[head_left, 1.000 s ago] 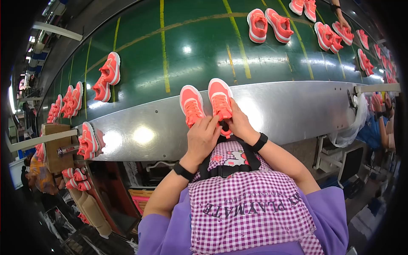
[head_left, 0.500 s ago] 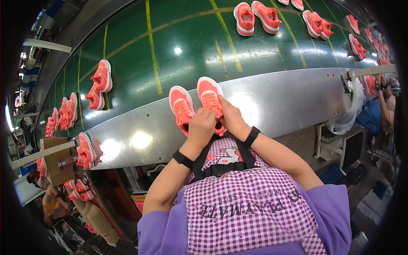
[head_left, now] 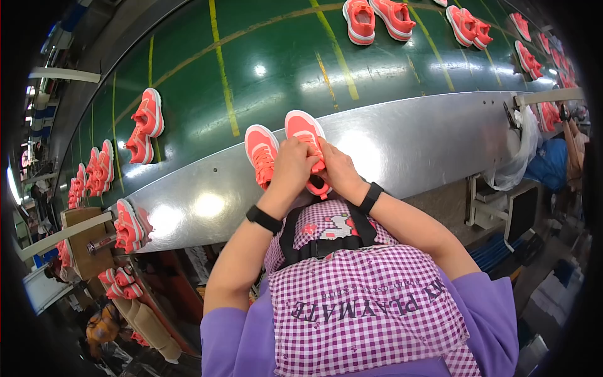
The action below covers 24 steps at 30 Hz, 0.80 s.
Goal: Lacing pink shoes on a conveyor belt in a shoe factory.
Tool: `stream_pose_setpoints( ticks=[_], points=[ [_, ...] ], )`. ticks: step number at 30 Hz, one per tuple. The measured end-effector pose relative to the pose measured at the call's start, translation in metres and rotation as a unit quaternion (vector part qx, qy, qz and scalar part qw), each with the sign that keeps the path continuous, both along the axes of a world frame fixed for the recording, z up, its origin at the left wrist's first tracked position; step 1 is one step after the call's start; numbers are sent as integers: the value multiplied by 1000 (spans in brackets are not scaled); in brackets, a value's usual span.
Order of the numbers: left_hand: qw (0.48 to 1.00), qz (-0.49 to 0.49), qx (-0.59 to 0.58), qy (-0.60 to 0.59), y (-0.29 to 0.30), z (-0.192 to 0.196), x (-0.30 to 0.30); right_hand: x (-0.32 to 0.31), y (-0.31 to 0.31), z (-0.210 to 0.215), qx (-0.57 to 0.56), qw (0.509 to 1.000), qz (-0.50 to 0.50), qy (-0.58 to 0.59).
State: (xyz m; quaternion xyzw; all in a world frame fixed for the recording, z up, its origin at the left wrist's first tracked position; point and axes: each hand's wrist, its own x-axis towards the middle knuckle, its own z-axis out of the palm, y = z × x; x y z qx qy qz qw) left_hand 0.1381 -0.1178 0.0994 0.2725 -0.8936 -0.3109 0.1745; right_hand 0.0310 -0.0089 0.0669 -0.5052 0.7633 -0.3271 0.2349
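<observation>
A coral-pink sneaker (head_left: 304, 124) with a white sole edge lies on the metal ledge (head_left: 402, 135), toe pointing away from me. My left hand (head_left: 293, 164) is over its lacing, fingertips pinched at the laces, which they partly cover. Along the right side of the same shoe, my right hand (head_left: 338, 167) is closed around its upper. The heel opening shows between my wrists. Just left of it rests a matching sneaker (head_left: 261, 151), untouched, its rear partly behind my left hand and forearm.
Beyond the ledge runs a green belt (head_left: 270, 75) with yellow lines, carrying several pairs of coral sneakers (head_left: 359, 22). Another pair (head_left: 128, 226) stands at the ledge's left end. A clear plastic bag (head_left: 512, 157) hangs at the right end. People are at both sides.
My left hand has moved up the shoe from near its opening onto the laces. My right hand keeps its hold on the side. The view has shifted slightly.
</observation>
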Motion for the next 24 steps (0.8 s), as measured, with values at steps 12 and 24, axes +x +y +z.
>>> stream_pose_setpoints(
  ticks=[12,24],
  points=[
    [765,34,640,63,-33,-13,2,-1,1,-3,7,1000,-6,15],
    [994,82,75,-18,11,-3,34,0,0,7,10,1000,-12,-11]
  ],
)
